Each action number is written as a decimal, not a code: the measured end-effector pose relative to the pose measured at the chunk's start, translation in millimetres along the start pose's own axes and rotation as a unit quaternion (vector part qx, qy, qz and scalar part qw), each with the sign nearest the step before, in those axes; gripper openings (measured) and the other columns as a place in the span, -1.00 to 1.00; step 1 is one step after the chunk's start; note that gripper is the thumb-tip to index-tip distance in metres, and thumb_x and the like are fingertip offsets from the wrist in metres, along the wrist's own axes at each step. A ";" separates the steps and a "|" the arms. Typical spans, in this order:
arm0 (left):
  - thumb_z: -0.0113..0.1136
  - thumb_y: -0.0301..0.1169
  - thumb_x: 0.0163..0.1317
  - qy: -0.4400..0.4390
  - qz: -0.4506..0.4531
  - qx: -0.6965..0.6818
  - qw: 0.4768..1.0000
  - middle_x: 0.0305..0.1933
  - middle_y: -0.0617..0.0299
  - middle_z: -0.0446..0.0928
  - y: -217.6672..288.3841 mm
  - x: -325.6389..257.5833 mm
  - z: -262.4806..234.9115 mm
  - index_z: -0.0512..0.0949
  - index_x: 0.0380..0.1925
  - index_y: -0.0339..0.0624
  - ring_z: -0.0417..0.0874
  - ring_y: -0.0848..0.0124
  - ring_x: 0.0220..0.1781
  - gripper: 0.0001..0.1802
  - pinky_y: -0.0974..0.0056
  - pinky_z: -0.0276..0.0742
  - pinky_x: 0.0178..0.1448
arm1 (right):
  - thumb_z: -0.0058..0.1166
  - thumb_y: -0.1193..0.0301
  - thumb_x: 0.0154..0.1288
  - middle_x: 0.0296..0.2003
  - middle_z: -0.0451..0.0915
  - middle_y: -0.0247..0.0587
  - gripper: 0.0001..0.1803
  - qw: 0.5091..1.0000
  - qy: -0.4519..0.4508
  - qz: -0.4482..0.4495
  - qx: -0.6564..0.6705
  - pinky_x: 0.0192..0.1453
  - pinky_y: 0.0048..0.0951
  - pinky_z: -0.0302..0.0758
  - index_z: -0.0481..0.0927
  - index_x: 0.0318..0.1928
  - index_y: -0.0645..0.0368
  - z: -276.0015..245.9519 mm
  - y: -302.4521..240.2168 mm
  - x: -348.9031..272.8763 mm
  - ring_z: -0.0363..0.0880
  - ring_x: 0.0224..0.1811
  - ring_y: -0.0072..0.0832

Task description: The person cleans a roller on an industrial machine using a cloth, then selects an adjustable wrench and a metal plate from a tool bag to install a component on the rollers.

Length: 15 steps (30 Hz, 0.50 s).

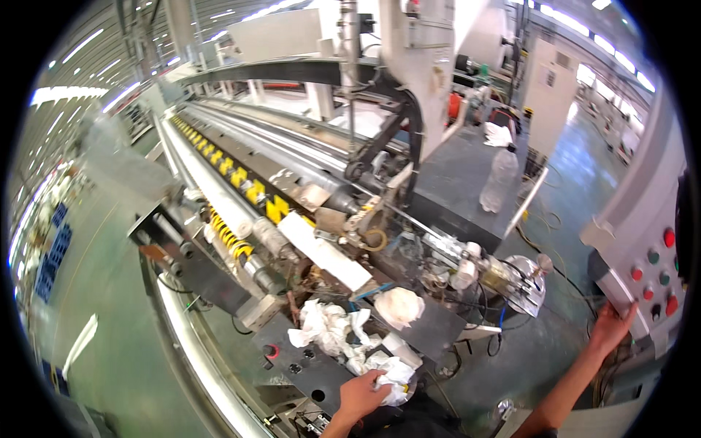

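Note:
My left hand (363, 395) is closed on a crumpled white cloth (395, 374) at the near edge of the machine's dark end plate (431, 325). More wadded white cloths (327, 324) lie just beyond it, with a rounded off-white bundle (399, 306) to their right. At the right, my right hand (612, 328) grips the lower corner of a grey control panel (634, 255). Red and green push buttons (648, 293) cover the panel's face, close to my fingers. The fingertips of this hand are partly hidden against the panel.
Long rollers (212, 197) and a black-and-yellow bar (230, 169) run away to the far left. A long white block (325, 252) lies across the machine's end. A clear plastic bottle (500, 179) rests on a dark cabinet top (456, 171). Cables trail over the green floor (562, 252).

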State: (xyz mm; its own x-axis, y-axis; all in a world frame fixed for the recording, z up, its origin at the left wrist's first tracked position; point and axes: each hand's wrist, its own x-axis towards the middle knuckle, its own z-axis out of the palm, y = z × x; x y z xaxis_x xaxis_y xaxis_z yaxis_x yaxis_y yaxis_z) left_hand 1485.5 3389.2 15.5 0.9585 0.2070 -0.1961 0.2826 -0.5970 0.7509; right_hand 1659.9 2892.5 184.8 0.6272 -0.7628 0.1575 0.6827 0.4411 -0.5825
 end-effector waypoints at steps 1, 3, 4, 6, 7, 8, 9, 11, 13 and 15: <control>0.24 -0.01 0.03 0.004 -0.008 -0.005 1.000 -0.50 0.18 0.60 0.4 -3.4 -4.2 0.60 -0.10 0.08 0.66 0.21 -0.40 -0.55 0.18 0.53 -0.29 | 0.06 0.19 0.35 0.06 0.48 -0.14 -0.53 1.000 -0.008 -0.004 0.005 0.13 -0.37 0.44 0.43 0.13 0.23 7.2 7.8 -1.9 0.45 0.09 -0.35; 0.23 0.00 0.03 -0.003 -0.021 -0.006 1.000 -0.50 0.19 0.60 4.9 -4.1 -10.8 0.60 -0.10 0.10 0.66 0.21 -0.40 -0.56 0.19 0.53 -0.30 | 0.04 0.21 0.37 0.13 0.42 -0.08 -0.49 1.000 -0.014 -0.014 0.020 0.15 -0.37 0.40 0.36 0.18 0.30 12.9 12.3 -2.9 0.41 0.13 -0.34; 0.23 0.00 0.03 -0.013 -0.027 -0.004 1.000 -0.49 0.20 0.61 8.0 -2.8 -11.7 0.60 -0.10 0.11 0.67 0.22 -0.40 -0.56 0.19 0.53 -0.29 | 0.05 0.21 0.37 0.13 0.41 -0.08 -0.47 0.999 -0.030 -0.012 0.017 0.15 -0.37 0.40 0.35 0.19 0.32 4.8 9.3 6.0 0.40 0.13 -0.34; 0.23 0.01 0.04 -0.030 -0.024 -0.017 0.999 -0.50 0.19 0.60 13.0 0.2 -11.2 0.60 -0.10 0.12 0.67 0.21 -0.39 -0.56 0.19 0.53 -0.29 | 0.05 0.18 0.37 0.13 0.41 -0.11 -0.45 0.999 -0.040 -0.014 -0.001 0.11 -0.40 0.40 0.34 0.20 0.29 -16.1 0.1 23.2 0.40 0.12 -0.36; 0.23 0.01 0.04 -0.023 -0.020 -0.026 0.999 -0.50 0.18 0.61 9.4 1.2 -9.5 0.59 -0.10 0.12 0.67 0.21 -0.38 -0.56 0.19 0.54 -0.29 | 0.05 0.17 0.37 0.12 0.41 -0.13 -0.46 0.999 -0.037 -0.013 -0.010 0.08 -0.43 0.40 0.34 0.20 0.28 -14.5 3.6 22.4 0.41 0.11 -0.38; 0.23 0.01 0.04 -0.016 -0.015 -0.034 0.999 -0.50 0.17 0.61 4.6 1.8 -6.5 0.59 -0.10 0.12 0.67 0.21 -0.38 -0.56 0.19 0.54 -0.29 | 0.05 0.17 0.37 0.11 0.41 -0.15 -0.46 0.999 -0.033 -0.014 -0.019 0.05 -0.46 0.41 0.34 0.20 0.27 -13.2 5.9 20.7 0.41 0.10 -0.40; 0.23 0.01 0.04 -0.011 -0.011 -0.042 0.999 -0.50 0.16 0.61 1.4 0.8 -5.8 0.59 -0.09 0.11 0.67 0.20 -0.38 -0.55 0.19 0.54 -0.29 | 0.04 0.16 0.37 0.11 0.42 -0.17 -0.46 0.999 -0.028 -0.014 -0.030 0.02 -0.49 0.41 0.34 0.20 0.25 -11.7 7.9 17.7 0.41 0.09 -0.42; 0.26 -0.01 0.01 -0.019 -0.025 -0.045 0.999 -0.48 0.14 0.61 -2.4 1.3 -7.0 0.62 -0.12 0.12 0.65 0.22 -0.42 -0.57 0.23 0.53 -0.30 | 0.05 0.13 0.36 0.04 0.45 -0.24 -0.49 0.998 -0.039 -0.014 -0.046 -0.16 -0.58 0.40 0.37 0.17 0.19 -7.2 11.4 12.9 0.42 -0.02 -0.52; 0.27 -0.01 0.00 -0.032 -0.023 -0.040 0.998 -0.47 0.14 0.61 -4.3 1.9 -7.9 0.62 -0.12 0.13 0.66 0.22 -0.41 -0.57 0.22 0.53 -0.30 | 0.06 0.11 0.35 -0.01 0.48 -0.24 -0.49 0.997 -0.032 -0.029 -0.056 -0.22 -0.60 0.38 0.39 0.15 0.17 -1.5 10.5 7.8 0.43 -0.09 -0.54; 0.28 -0.01 -0.01 -0.021 -0.016 -0.045 0.999 -0.47 0.13 0.61 3.2 2.4 -10.5 0.62 -0.12 0.12 0.66 0.21 -0.41 -0.56 0.21 0.53 -0.30 | 0.07 0.10 0.34 -0.03 0.50 -0.24 -0.50 0.997 -0.047 -0.021 -0.061 -0.21 -0.57 0.39 0.41 0.13 0.16 -21.5 1.3 25.6 0.45 -0.11 -0.53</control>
State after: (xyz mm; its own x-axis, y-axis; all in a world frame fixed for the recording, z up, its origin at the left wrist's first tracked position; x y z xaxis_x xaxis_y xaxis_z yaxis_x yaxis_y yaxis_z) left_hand 1488.3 3395.9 24.0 0.9504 0.1904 -0.2460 0.3101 -0.5179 0.7972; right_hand 1668.8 2863.3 170.9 0.6348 -0.7296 0.2546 0.6622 0.3439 -0.6657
